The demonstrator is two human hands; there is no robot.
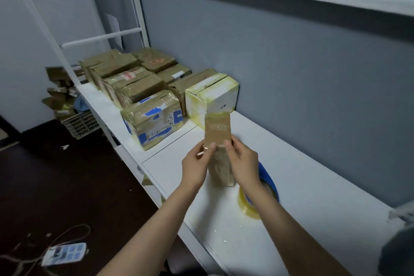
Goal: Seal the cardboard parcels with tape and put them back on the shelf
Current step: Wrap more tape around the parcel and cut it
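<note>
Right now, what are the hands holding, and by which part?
The left hand and the right hand pinch the small brown tape-wrapped cardboard parcel by its opposite side edges, near mid-length.

Two bare arms in shot, that's pretty much it. Left hand (196,160) slim, long fingers, thumbnail short and plain, neatly trimmed. Right hand (244,161) same build, thumbnail short, plain too. Left forearm (145,231) slender, smooth, bare all way to bottom edge of view. Right forearm (291,237) same deal, bare to bottom edge. Wrists bare skin. Whatever's worn further up sits out of view, can't tell.
</note>
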